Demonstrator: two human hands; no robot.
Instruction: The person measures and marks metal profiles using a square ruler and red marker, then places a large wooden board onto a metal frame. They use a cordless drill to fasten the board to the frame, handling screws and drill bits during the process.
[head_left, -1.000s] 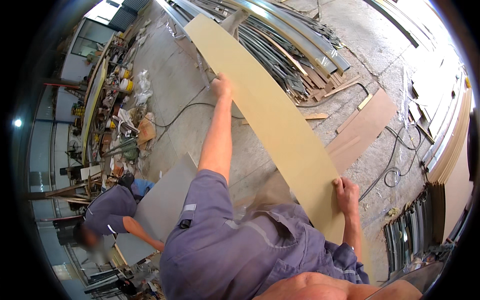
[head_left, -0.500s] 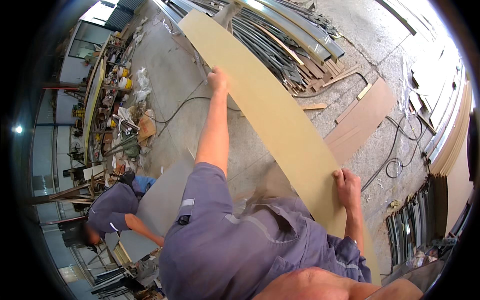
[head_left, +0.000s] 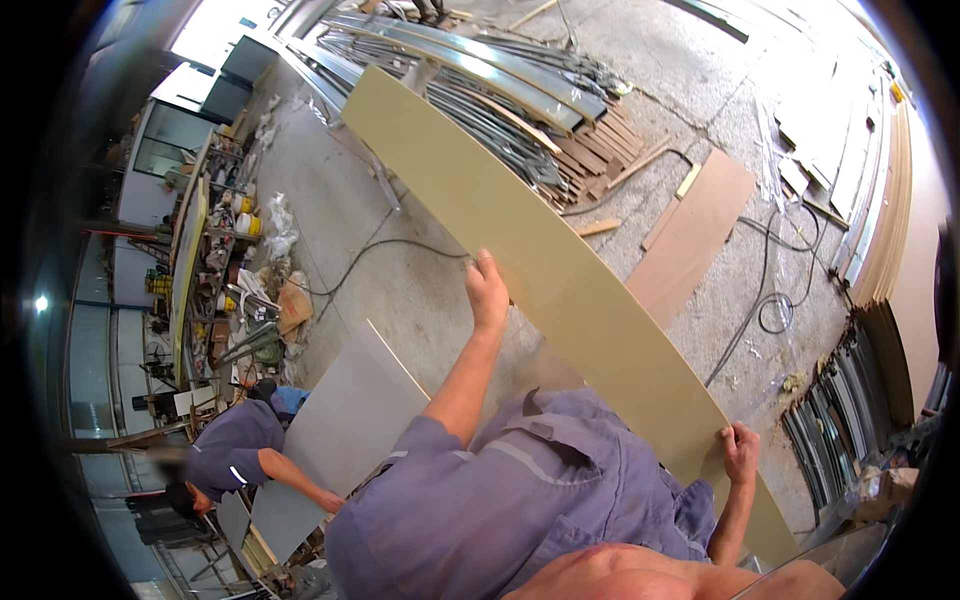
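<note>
A long, narrow yellowish-beige panel (head_left: 560, 270) stretches diagonally from the far left to the near right in front of me. Its left edge is gripped by my left hand (head_left: 487, 292), thumb on top and the other fingers hidden beneath. On the opposite edge, closer to my body, my right hand (head_left: 738, 452) is closed round the panel with knuckles showing. Past the panel, metal profiles (head_left: 470, 120) and brown strips lie piled on the floor.
At left, a co-worker (head_left: 240, 440) bends over a grey sheet (head_left: 345, 420). A brown board (head_left: 695, 235) and a black cable (head_left: 770, 270) lie on the concrete to the right. Cluttered shelving (head_left: 215, 270) lines the left; stacked panels (head_left: 900, 230) stand far right.
My left hand has come nearer my body along the panel's edge. My right hand and the panel's near end have shifted right and down. More of the co-worker's grey sheet shows.
</note>
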